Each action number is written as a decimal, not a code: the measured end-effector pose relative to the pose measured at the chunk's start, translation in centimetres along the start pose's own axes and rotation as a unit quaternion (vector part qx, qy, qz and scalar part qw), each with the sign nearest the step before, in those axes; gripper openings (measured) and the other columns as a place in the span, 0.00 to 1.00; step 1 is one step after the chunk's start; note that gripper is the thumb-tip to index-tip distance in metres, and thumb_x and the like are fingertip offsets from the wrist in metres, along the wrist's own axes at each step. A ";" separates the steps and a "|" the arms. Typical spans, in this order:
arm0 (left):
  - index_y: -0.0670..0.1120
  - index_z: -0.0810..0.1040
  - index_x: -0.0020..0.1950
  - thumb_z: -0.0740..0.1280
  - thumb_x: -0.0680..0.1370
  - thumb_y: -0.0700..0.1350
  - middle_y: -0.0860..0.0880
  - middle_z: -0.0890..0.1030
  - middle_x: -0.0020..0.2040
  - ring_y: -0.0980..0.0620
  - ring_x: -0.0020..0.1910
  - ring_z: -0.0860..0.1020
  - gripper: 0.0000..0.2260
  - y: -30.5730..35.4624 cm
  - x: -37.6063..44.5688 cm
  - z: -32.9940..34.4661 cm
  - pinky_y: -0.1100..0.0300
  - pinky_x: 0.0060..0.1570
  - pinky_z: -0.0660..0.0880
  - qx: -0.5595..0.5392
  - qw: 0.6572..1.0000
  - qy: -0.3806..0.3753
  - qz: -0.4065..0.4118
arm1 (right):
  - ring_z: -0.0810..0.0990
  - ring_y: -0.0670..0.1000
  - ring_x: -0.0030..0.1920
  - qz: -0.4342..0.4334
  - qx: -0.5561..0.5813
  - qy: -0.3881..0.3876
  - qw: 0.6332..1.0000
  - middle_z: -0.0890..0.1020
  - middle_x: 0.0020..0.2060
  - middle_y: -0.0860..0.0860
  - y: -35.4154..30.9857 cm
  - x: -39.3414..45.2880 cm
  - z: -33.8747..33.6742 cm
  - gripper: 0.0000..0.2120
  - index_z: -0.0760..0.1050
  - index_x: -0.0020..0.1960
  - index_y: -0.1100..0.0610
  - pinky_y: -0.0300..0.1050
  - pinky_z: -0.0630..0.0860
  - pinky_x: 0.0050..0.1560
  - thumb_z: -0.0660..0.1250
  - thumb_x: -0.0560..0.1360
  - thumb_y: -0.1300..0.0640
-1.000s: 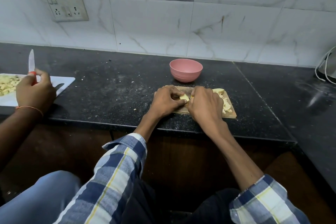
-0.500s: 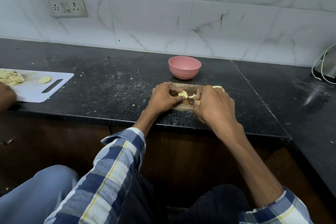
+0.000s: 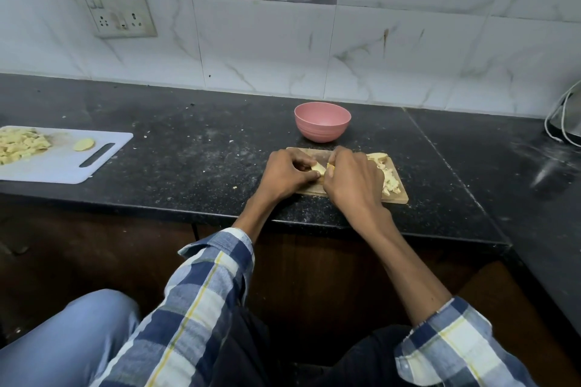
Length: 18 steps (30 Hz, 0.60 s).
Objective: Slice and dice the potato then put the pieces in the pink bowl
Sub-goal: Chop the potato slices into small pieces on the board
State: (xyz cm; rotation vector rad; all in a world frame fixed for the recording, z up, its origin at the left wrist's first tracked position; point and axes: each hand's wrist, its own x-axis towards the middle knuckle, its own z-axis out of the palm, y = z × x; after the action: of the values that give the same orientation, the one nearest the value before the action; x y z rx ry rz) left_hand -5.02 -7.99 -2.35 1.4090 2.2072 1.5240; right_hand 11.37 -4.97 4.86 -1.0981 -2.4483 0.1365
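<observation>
A small wooden cutting board (image 3: 396,197) lies on the black counter near its front edge. My left hand (image 3: 287,171) pinches a pale potato piece (image 3: 319,169) down on the board. My right hand (image 3: 352,182) is curled tight against that piece from the right, gripping a knife that its fingers hide almost entirely. Diced potato pieces (image 3: 389,180) are heaped on the board's right side, with a larger slice (image 3: 377,156) at the far corner. The pink bowl (image 3: 322,121) stands just behind the board; nothing shows above its rim.
A white plastic cutting board (image 3: 67,163) with chopped potato (image 3: 19,144) and one round slice (image 3: 84,144) lies at the left. White cables (image 3: 562,122) hang at the far right. Crumbs dot the counter. A light blue trouser leg (image 3: 63,342) is at the lower left.
The other person's hand with the orange-handled knife has left the white board and gone out of view. My hands stay on the potato piece; my right hand shifted slightly.
</observation>
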 end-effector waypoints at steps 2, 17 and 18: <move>0.46 0.90 0.48 0.81 0.69 0.40 0.54 0.87 0.45 0.58 0.45 0.84 0.09 -0.1 0.1 0.0 0.62 0.51 0.80 -0.006 1.000 0.002 -0.003 | 0.80 0.62 0.55 -0.003 -0.003 -0.003 1.000 0.82 0.54 0.58 -0.2 0.3 0.3 0.10 0.77 0.60 0.56 0.50 0.66 0.45 0.67 0.78 0.57; 0.45 0.89 0.51 0.83 0.70 0.42 0.53 0.88 0.47 0.67 0.39 0.81 0.11 -0.1 0.1 -0.1 0.74 0.43 0.73 -0.005 1.000 -0.004 -0.012 | 0.80 0.60 0.53 0.009 -0.025 -0.049 0.998 0.82 0.52 0.55 0.6 -2.6 -4.5 0.05 0.81 0.53 0.52 0.48 0.68 0.45 0.71 0.77 0.56; 0.45 0.89 0.51 0.83 0.70 0.43 0.53 0.88 0.47 0.67 0.39 0.81 0.11 0.0 0.0 -0.2 0.74 0.43 0.73 -0.001 1.000 -0.003 -0.013 | 0.81 0.60 0.54 0.008 -0.020 -0.040 0.999 0.83 0.53 0.55 0.8 -2.7 -4.6 0.05 0.81 0.54 0.51 0.48 0.68 0.45 0.70 0.78 0.55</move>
State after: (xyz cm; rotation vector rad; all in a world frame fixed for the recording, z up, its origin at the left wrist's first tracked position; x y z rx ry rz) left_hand -5.15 -8.16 -2.24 1.3782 2.2112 1.5102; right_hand 15.47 -6.83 7.80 -1.1509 -2.5225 0.1406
